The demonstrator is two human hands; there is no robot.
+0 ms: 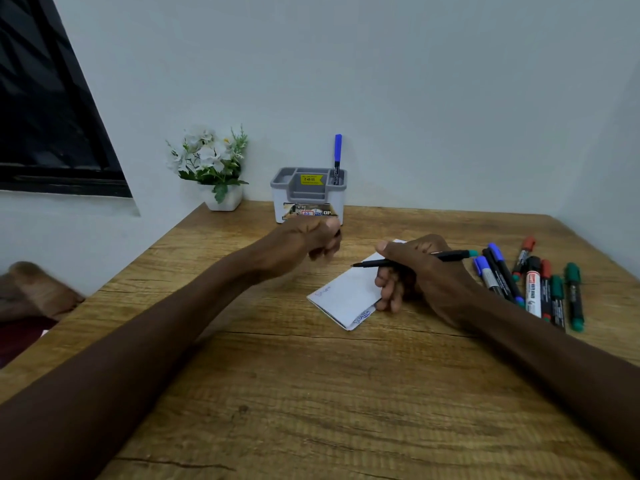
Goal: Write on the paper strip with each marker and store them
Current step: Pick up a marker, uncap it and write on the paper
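A folded white paper strip [348, 294] lies on the wooden table [311, 393], with faint writing at its left end and blue writing at its near corner. My right hand [427, 271] rests on the strip's right part and holds a black marker with a teal end [452, 255]. The marker lies level with its bare tip pointing left. My left hand [308, 242] hovers blurred, closed in a fist, in front of the organizer. A small dark piece, apparently the marker's cap, shows at its fingertips. A blue marker [337, 152] stands in the grey-and-white organizer [308, 194].
Several capped markers [530, 282] in blue, red, green and black lie in a row on the table to the right of my right hand. A white pot of artificial flowers [214, 168] stands at the back left against the wall. The table's left edge runs diagonally.
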